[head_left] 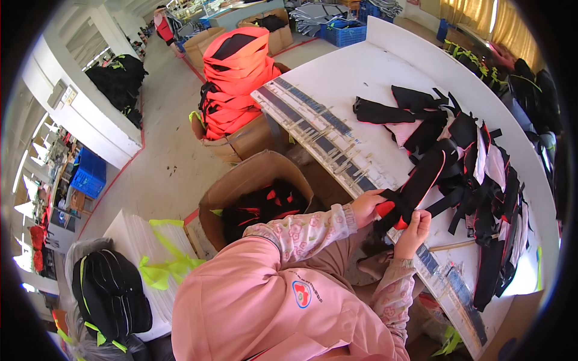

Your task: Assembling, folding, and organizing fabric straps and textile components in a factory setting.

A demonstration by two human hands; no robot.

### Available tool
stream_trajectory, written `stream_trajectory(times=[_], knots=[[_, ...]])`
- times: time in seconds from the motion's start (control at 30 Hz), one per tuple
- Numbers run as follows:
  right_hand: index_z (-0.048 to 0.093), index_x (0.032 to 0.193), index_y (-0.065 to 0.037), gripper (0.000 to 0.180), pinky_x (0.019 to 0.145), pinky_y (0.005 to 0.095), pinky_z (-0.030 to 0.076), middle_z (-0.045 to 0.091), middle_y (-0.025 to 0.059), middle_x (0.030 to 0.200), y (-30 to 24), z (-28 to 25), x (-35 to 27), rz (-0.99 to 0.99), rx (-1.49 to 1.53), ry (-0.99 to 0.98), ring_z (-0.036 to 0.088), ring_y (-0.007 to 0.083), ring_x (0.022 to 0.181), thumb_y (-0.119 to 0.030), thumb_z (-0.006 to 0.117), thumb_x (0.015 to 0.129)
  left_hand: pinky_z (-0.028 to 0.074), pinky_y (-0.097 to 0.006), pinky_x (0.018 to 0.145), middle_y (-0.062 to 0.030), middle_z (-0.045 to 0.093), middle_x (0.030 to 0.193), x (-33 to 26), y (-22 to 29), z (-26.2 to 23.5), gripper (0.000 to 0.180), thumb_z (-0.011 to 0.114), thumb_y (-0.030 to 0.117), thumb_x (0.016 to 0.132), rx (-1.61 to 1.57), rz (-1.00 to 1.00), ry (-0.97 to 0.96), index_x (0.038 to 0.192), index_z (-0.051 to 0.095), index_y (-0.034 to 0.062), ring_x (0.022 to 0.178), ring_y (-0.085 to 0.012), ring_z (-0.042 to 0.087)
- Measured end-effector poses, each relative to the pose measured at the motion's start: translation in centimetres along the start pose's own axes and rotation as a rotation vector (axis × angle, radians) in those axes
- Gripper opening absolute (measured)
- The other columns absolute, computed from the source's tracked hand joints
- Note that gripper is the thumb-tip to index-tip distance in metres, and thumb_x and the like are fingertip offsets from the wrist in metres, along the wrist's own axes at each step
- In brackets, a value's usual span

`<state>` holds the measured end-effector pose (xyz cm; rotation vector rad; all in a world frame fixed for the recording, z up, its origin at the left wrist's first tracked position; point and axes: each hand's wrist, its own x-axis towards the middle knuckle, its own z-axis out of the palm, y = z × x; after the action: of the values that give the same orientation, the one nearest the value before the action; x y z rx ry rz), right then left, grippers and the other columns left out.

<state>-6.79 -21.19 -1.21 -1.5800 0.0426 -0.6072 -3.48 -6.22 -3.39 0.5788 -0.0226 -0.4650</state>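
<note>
Both my hands are at the near edge of a white table (361, 66). A black fabric strap piece with red edging (424, 174) runs from the tabletop to my fingers. My left hand (366, 208) is closed on its near end, where some bright red cloth shows. My right hand (415, 233) pinches the same end from the other side, thumb and fingers pressed together. Just beyond lies a loose heap of similar black strap pieces (481, 198), some with white or pinkish backing and thin webbing tails. The cloth partly hides my fingertips.
A cardboard box (211, 192) with black and red pieces stands by my left arm. Beyond it, bright orange pieces (238, 84) are stacked high in another box. A black backpack (111, 292) and white sheets (129, 231) are at lower left. Measuring strips line the table edge.
</note>
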Motion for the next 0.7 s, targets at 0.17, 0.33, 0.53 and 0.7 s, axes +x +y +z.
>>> stream_trajectory(times=[0.17, 0.33, 0.53, 0.7], knots=[[0.048, 0.081, -0.004, 0.015, 0.067, 0.0224, 0.036, 0.046, -0.0012, 0.075, -2.2, -0.7, 0.8, -0.002, 0.072, 0.050, 0.040, 0.0077, 0.072, -0.012, 0.050, 0.093, 0.039, -0.040, 0.098, -0.0111, 0.058, 0.117, -1.0, 0.6, 2.5, 0.035, 0.048, 0.020, 0.089, -0.176, -0.143, -0.308, 0.117, 0.051, -0.0016, 0.109, -0.0232, 0.056], [0.050, 0.082, -0.005, 0.016, 0.062, 0.0192, 0.035, 0.046, -0.0036, 0.073, -2.6, -1.9, 1.2, 0.075, 0.217, 0.101, 0.041, 0.0044, 0.068, -0.015, 0.050, 0.094, 0.037, -0.040, 0.100, -0.0134, 0.058, 0.118, -1.9, 1.4, 4.1, 0.039, 0.050, 0.021, 0.088, -0.228, -0.375, -0.364, 0.119, 0.049, -0.0039, 0.109, -0.0242, 0.055], [0.056, 0.096, -0.003, 0.016, 0.079, 0.0269, 0.047, 0.062, 0.0045, 0.092, -5.6, -1.0, 0.8, 0.390, 0.781, -0.036, 0.059, 0.0136, 0.083, -0.017, 0.049, 0.095, 0.044, -0.038, 0.094, -0.0156, 0.060, 0.113, -0.5, 3.0, 5.3, 0.038, 0.048, 0.018, 0.087, -0.089, -0.221, -0.113, 0.117, 0.051, -0.0056, 0.102, -0.0259, 0.059], [0.054, 0.109, 0.000, 0.034, 0.091, 0.0329, 0.045, 0.061, 0.0098, 0.107, -6.0, -0.2, 1.2, 0.442, 0.990, -0.140, 0.058, 0.0198, 0.099, -0.030, 0.044, 0.096, 0.047, -0.036, 0.088, -0.0106, 0.062, 0.107, -0.2, 4.2, 7.6, 0.035, 0.050, 0.024, 0.090, -0.050, -0.236, -0.186, 0.113, 0.052, -0.0013, 0.096, -0.0195, 0.061]])
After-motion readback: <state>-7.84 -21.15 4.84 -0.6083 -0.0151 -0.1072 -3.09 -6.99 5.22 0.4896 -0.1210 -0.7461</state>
